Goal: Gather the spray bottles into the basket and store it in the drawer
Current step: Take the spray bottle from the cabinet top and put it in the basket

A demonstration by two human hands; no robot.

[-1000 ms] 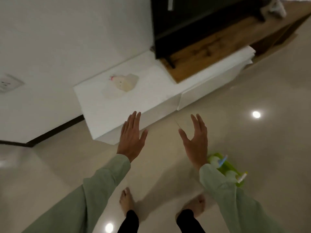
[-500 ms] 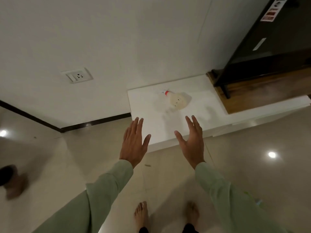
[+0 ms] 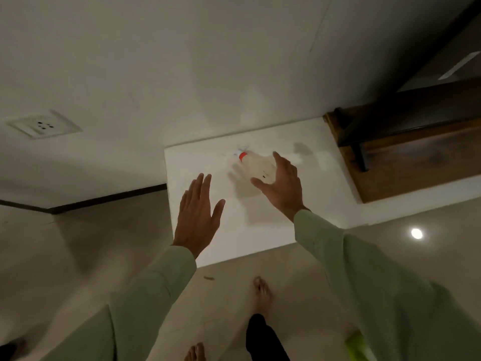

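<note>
Spray bottle (image 3: 256, 166) sits on the white cabinet top (image 3: 320, 183), red collar twd 10 o'clock. R hand (image 3: 282, 187) just at its 4 o'clock, fingers spread wide around it, not closed on it; contact unclear. L hand (image 3: 197, 214) at bottle's 8 o'clock, flat, fingers splayed, holding nothing.

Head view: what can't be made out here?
- Spray bottle: blurred, lower part behind the right hand; contact cannot be told.
- Green basket: cut off by the bottom edge and the right sleeve; contents hidden.
- Left hand: open, palm side unseen.
- Drawer: not visible.
</note>
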